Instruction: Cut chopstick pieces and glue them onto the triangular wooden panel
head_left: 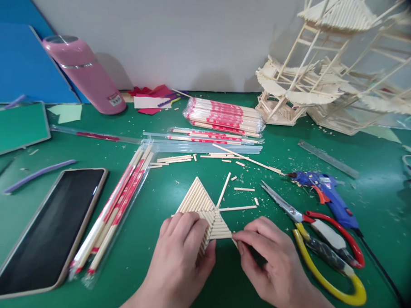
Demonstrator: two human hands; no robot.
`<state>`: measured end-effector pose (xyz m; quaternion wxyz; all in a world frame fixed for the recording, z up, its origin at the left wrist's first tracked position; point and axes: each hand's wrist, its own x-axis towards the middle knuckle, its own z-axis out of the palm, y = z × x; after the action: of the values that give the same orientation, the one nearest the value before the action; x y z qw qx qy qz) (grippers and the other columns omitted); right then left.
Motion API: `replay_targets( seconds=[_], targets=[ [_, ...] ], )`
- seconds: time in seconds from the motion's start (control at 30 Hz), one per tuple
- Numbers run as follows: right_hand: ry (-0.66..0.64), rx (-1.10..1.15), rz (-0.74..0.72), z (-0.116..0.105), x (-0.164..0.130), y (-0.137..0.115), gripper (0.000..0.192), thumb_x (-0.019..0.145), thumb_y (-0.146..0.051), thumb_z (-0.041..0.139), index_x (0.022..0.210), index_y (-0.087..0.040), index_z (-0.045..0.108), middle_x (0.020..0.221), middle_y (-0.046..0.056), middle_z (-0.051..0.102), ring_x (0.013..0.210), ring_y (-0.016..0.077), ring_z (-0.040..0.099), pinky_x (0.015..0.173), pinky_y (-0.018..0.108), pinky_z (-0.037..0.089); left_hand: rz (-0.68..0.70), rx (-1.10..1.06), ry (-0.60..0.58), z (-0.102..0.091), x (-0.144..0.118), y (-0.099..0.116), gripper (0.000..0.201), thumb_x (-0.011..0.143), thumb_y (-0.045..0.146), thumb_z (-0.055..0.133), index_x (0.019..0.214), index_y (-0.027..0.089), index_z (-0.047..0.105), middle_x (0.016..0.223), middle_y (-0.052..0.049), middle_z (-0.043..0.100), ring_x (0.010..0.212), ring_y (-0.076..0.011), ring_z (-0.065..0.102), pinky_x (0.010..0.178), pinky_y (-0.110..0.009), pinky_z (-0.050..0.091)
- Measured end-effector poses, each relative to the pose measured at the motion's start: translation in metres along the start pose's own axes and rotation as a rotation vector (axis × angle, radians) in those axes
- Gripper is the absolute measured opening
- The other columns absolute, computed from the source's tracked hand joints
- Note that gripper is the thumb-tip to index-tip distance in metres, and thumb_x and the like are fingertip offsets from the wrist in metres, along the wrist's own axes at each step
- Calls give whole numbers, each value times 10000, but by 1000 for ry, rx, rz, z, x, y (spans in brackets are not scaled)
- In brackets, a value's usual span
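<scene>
My left hand (pixel 181 248) is closed on a small peaked panel made of wooden sticks (pixel 197 194), laid side by side in triangular faces. The panel's left and lower parts are hidden behind my fingers. At its right corner, my right hand (pixel 269 252) pinches a short thin wooden stick (pixel 235 241), mostly covered by the fingertips. Two bare sticks jut out from the panel's upper right: an upright stick (pixel 223 189) and a level stick (pixel 237 208). Cut stick pieces (pixel 244 189) lie just beyond.
Right of my right hand lie scissors (pixel 294 212) and a blue glue gun (pixel 326 191) with a cord. A phone (pixel 48 229) and wrapped chopsticks (pixel 114 209) are on the left. Behind stand a pink bottle (pixel 86 74), a chopstick bundle (pixel 224 115) and a stick tower model (pixel 297 76).
</scene>
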<state>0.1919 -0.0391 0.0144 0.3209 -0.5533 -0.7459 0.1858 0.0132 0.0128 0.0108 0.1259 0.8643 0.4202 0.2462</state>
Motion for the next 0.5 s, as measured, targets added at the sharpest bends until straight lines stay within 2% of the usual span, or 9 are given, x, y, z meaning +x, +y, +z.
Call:
replay_targets(
  seconds=[0.5],
  targets=[
    [10,21,-53,0,-1,2,225,730,-30,528,923,-122,596,750,63,544,672,155,495,549,298,440,-53,-57,-49,-3,-3,3,100,760,117,490,841,164,525,835,-64,550,755,-212,499,656,-368,405]
  ],
)
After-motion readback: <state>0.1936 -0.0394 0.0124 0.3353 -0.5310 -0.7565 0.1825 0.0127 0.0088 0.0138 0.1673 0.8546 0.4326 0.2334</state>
